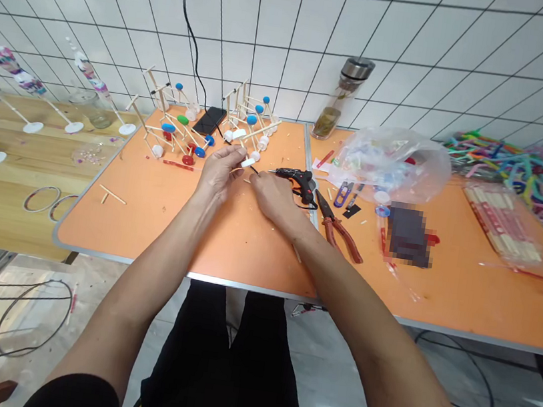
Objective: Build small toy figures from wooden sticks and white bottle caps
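Orange tabletop (pixel 139 212) lies under both hands, which work low and close together, a steady way to handle small parts. The left hand (pixel 218 170) pinches a thin wooden stick (pixel 238 169) with narrow fingers, a white plastic piece (pixel 247 162) at its end. The right hand (pixel 277 199) curls just beside it; whether it grips anything is hidden. Nearby lie a black glue gun (pixel 299 182) and red-handled pliers (pixel 336 229); farther off stand stick frames (pixel 174 139) with rounded blue and red caps.

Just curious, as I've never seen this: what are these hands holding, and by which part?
The left hand pinches a thin wooden stick by one end, next to a small white piece; whether the right hand grips it too cannot be told.
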`<act>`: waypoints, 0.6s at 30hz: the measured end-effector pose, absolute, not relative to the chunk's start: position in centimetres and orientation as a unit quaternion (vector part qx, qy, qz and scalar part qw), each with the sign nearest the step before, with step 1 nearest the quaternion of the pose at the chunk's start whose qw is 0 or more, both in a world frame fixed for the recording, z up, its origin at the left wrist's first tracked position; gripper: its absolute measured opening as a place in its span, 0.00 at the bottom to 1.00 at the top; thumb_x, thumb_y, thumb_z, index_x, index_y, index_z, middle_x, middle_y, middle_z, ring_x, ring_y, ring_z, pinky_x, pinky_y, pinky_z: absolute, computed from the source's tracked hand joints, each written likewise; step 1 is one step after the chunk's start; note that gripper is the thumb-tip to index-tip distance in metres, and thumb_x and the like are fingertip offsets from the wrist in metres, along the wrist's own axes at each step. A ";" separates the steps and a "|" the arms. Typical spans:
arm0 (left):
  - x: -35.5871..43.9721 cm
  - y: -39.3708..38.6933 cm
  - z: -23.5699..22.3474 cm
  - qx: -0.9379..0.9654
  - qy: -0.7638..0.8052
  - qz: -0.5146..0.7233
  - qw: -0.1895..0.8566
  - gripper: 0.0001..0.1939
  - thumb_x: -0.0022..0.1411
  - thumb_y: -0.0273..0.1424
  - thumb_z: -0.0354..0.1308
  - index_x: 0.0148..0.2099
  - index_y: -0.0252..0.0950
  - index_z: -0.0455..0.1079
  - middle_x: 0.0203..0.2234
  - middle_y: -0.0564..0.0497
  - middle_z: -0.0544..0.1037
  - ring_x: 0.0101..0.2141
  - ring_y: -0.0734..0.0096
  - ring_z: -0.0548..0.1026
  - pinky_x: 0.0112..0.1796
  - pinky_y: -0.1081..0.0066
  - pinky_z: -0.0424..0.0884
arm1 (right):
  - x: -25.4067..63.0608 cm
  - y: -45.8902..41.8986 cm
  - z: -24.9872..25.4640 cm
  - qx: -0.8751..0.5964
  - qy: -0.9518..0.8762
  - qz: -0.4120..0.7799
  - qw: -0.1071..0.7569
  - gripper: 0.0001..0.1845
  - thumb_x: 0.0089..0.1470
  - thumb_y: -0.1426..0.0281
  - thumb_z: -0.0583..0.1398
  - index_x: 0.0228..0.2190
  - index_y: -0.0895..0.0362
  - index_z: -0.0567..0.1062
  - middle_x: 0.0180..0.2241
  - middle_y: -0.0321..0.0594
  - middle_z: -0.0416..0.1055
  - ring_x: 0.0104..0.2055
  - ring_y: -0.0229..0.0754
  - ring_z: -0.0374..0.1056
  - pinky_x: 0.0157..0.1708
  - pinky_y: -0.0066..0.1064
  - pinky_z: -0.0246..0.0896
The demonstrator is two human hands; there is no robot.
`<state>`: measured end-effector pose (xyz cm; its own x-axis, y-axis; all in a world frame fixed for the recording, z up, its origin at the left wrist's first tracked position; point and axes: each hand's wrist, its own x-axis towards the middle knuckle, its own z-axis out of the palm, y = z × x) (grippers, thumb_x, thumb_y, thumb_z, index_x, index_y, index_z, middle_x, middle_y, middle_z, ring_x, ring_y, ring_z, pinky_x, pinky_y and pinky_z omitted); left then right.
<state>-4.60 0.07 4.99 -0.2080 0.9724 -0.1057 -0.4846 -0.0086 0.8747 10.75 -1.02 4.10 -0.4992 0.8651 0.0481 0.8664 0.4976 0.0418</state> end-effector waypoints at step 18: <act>-5.2 0.2 5.3 0.280 0.411 0.657 0.567 0.14 0.54 0.32 0.81 0.35 0.39 0.78 0.27 0.58 0.80 0.25 0.80 0.75 0.29 0.78 0.68 | 12.1 -1.6 3.7 -0.484 -0.864 0.080 0.115 0.14 0.65 0.77 0.56 0.42 0.57 0.81 0.45 0.54 0.82 0.47 0.54 0.76 0.42 0.36 0.59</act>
